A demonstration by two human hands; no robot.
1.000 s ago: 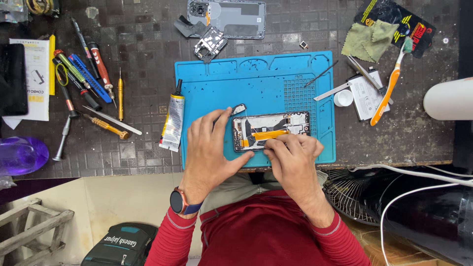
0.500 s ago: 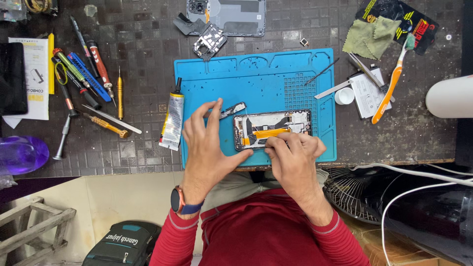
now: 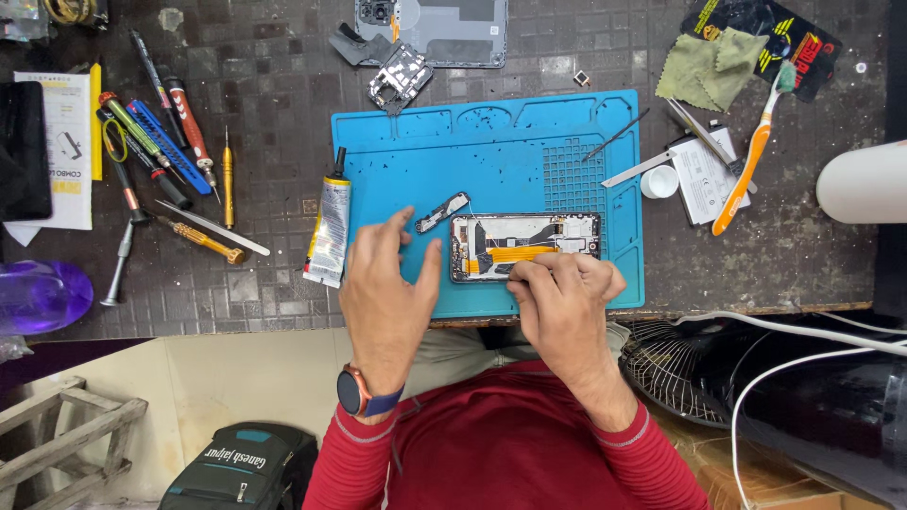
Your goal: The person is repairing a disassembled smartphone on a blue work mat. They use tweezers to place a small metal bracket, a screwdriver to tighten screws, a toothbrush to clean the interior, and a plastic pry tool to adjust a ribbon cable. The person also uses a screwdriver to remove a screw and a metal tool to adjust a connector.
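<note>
An opened phone (image 3: 524, 247) with an orange flex cable showing lies on the near part of a blue work mat (image 3: 491, 151). My right hand (image 3: 565, 304) rests on its near edge, fingers curled down onto the frame. Left of the phone, my left hand (image 3: 387, 283) hovers over the mat, fingers spread, holding nothing. Just beyond its fingertips, a small grey metal part (image 3: 441, 212) lies by the phone's far left corner.
A glue tube (image 3: 329, 231) lies at the mat's left edge, with screwdrivers (image 3: 175, 142) further left. A phone back cover (image 3: 444, 28) and a small bracket (image 3: 402, 76) lie beyond the mat. To the right are tweezers (image 3: 614, 137), an orange toothbrush (image 3: 751, 161) and a white roll (image 3: 864, 184).
My left hand has come off the phone's left end, opened and drawn back to the left. The small metal part now lies uncovered on the mat. My right hand stays on the phone.
</note>
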